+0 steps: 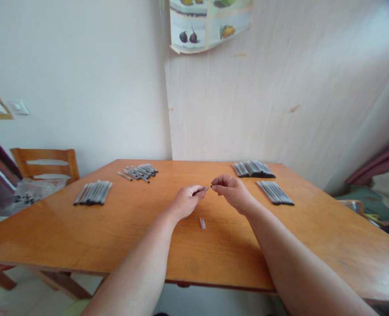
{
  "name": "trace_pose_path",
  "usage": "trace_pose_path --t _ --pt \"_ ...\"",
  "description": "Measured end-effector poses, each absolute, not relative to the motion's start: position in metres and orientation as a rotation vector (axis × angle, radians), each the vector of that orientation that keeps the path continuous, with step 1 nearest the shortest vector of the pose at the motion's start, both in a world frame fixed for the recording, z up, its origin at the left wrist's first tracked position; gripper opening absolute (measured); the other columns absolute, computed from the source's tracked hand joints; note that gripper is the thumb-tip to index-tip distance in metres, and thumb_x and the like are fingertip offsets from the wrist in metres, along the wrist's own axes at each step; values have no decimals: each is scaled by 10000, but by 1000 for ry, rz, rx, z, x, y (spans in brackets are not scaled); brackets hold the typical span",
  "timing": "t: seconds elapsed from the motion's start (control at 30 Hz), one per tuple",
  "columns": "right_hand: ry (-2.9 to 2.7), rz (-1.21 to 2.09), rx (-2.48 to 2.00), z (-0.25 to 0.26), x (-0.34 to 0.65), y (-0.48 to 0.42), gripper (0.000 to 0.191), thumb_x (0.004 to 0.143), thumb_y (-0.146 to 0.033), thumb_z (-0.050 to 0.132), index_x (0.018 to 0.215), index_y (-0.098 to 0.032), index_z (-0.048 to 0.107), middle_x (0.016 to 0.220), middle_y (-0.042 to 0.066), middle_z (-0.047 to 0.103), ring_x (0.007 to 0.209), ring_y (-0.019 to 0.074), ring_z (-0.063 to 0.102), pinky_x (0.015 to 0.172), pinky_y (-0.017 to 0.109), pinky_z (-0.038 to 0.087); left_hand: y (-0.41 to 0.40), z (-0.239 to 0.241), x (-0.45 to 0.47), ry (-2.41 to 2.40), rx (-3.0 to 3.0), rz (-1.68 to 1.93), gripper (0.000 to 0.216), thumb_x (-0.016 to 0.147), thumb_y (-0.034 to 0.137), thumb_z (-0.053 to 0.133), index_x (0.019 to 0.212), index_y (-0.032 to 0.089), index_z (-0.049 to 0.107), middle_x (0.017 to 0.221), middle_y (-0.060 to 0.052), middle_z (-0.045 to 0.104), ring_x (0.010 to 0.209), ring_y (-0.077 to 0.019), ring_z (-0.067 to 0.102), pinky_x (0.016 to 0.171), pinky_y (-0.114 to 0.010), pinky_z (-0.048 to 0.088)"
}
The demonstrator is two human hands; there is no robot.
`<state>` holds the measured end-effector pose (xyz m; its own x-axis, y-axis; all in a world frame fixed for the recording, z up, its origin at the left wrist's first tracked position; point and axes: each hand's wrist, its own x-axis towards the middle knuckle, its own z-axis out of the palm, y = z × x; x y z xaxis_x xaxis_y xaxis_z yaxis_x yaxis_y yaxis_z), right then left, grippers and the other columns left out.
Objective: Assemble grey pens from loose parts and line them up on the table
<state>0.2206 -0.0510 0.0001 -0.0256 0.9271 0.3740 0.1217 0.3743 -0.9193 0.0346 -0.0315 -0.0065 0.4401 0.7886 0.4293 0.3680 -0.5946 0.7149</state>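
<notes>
In the head view, with the clock dial centred on our fingertips, we hold both hands above the wooden table [227, 263]. The fingers of our left hand [189, 202] are pinched around a slim pen barrel [201, 190], pale and greyish, mostly hidden by the grip, its visible end pointing toward three o'clock. The fingers of our right hand [229, 189] are drawn to a narrow pinch on a small dark piece [211, 186] just beside that end; we cannot tell whether the two touch. At six o'clock, near our hands, a small whitish, see-through piece [203, 224] lies on the wood.

The other pens look alike: pale, translucent bodies with black ends. We see a loose pile [138, 172] at ten o'clock, its pens crossing one another, and a tidier row [93, 193] at nine. A thick bundle [253, 169] lies at two o'clock and an even slanted row [275, 193] at three, the black ends of both toward us.

We can read no brand or label on the pens. Farther out at nine, a clear plastic bag [39, 193] bears dark marks, too blurred for us to read.
</notes>
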Motion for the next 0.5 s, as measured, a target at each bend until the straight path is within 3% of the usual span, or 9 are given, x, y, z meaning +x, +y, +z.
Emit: trace_pose_path --t 0.5 --pt "-1519 836 -1003 -2 220 -51 126 692 -262 599 799 -197 602 674 -5 589 611 115 490 569 245 388 -35 -5 35 965 2218 1013 321 853 373 519 1058 187 681 983 -41 700 902 -173 610 808 -280 453"
